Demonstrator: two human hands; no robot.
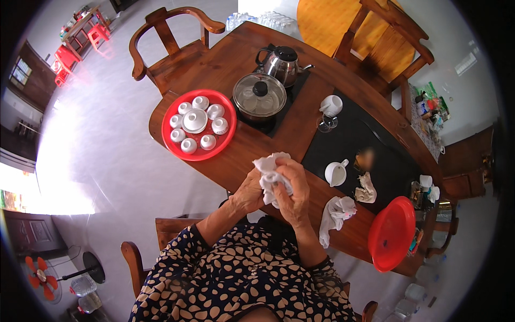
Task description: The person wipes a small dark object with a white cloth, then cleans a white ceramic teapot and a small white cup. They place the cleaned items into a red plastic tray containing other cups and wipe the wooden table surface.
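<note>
The held cloth (268,167) is white, the cups (219,126) white, the tray (224,141) red, the shirt (241,268) navy with beige spots.

- White cloth (269,163): hides some fingertips of the left hand (250,192) and right hand (293,190); whether it wraps anything cannot be told.
- Cooking pot (258,115): round shapes beneath its glass lid (248,91) are too dim to name.
- Brownish object (365,159) on the black tea tray (343,134): too blurred to identify.
- Round yellow table (322,21): cut off above, partly behind a wooden armchair (399,26).
- Patterned shirt (241,273): cut off below.
- Items (71,24) beside the red stools (98,35): too small to tell.
</note>
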